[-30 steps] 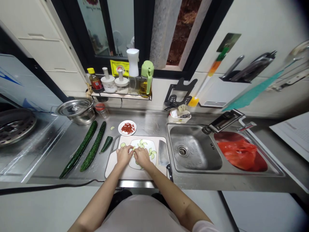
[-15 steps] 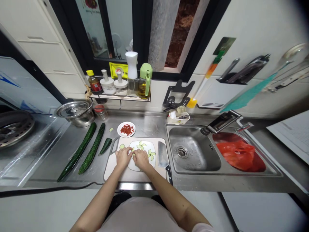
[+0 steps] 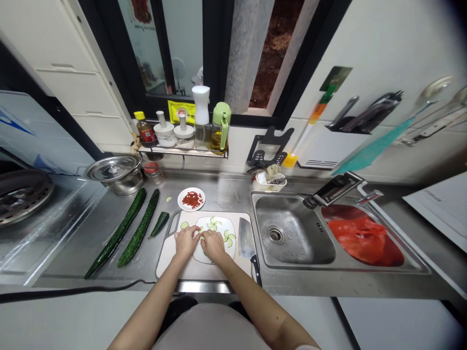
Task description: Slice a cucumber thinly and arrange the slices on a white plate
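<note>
A white plate (image 3: 206, 260) lies on the pale cutting board (image 3: 175, 270), with thin cucumber slices (image 3: 229, 238) laid in curved clusters on it. My left hand (image 3: 187, 241) and my right hand (image 3: 213, 244) meet over the plate's left half, fingertips pinched close together. Bits of green cucumber slice show between the fingers, largely covered by them. A loose cucumber slice (image 3: 184, 225) rests on the board just beyond my left hand. To the right of the plate lies a cleaver (image 3: 246, 238), its black handle pointing toward me.
Two whole cucumbers (image 3: 118, 238) and a cut piece (image 3: 159, 224) lie left of the board. A small dish (image 3: 180, 201) of red bits stands behind it. The sink (image 3: 306, 248) is on the right, with a red plastic bag (image 3: 359, 238) in its second basin. Condiments line a shelf (image 3: 189, 151).
The view has tipped slightly, so everything sits a little lower in the picture. Both hands stay at nearly the same spot over the plate.
</note>
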Tool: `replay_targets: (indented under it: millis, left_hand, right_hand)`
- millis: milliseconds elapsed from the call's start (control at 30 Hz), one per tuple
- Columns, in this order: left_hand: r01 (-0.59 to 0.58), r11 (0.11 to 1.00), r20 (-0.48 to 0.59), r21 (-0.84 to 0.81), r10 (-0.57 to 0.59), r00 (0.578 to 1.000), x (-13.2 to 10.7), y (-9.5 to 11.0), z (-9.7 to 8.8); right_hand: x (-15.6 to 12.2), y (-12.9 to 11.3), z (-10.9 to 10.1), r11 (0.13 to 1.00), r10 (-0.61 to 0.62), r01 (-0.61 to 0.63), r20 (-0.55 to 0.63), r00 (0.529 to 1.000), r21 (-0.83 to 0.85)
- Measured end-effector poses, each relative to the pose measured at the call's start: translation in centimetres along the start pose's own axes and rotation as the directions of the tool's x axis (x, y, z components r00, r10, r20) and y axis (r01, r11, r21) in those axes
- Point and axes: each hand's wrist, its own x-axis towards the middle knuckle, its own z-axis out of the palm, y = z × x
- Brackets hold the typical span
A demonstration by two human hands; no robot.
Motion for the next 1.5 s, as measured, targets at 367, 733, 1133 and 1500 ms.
replay_targets:
  millis: [367,733,1133,1500]
  left_hand:
    - [0.007,1.000,-0.009,0.002,-0.007,1.000,0.0,-0.1,0.2]
    - [0.006,1.000,-0.006,0.027,-0.006,1.000,-0.1,0.3,-0.1]
    - [0.178,0.908,-0.266,-0.379,-0.292,0.919,-0.2,-2.9,-1.5]
    - [0.286,0.943,-0.203,-0.172,-0.318,0.926,0.1,-5.7,-3.3]
  right_hand:
    - [0.1,0.0,-0.1,1.000,-0.018,0.018,0.003,1.000,-0.012]
    - [0.2,0.1,-0.1,0.999,-0.034,0.034,-0.002,0.999,-0.025]
    - [-1.9,2.1,-4.1,0.961,0.088,-0.003,-0.293,0.952,0.278]
    - [-7.5,6.4,-4.3,0.876,0.268,-0.041,-0.412,0.871,0.481]
